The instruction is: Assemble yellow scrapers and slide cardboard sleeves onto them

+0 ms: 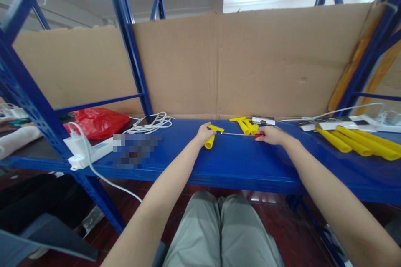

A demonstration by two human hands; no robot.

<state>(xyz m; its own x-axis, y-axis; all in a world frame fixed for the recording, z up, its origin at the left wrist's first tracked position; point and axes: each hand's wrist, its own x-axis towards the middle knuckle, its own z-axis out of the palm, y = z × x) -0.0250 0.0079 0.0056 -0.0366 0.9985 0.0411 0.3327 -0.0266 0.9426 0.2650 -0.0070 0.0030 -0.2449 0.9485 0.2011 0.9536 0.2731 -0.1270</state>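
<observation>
My left hand (204,132) is closed around a yellow T-shaped piece (209,141), whose round open end points toward me. In my right hand (271,134) is a screwdriver (237,134) with a red handle and a long thin metal shaft. The shaft lies level, pointing left, and its tip is at or very near the right side of the T-shaped piece; contact cannot be made out. Behind the shaft, two more yellow T-shaped pieces (242,126) lie on the blue shelf (238,160).
Several yellow tubes (360,142) lie at the right. A small black-and-white packet (263,120) sits near the cardboard wall (250,62). On the left are a white power strip (102,150), coiled cable (153,123), red plastic bag (100,123) and a blue post (46,100). Another person's sleeve (20,142) shows beyond it.
</observation>
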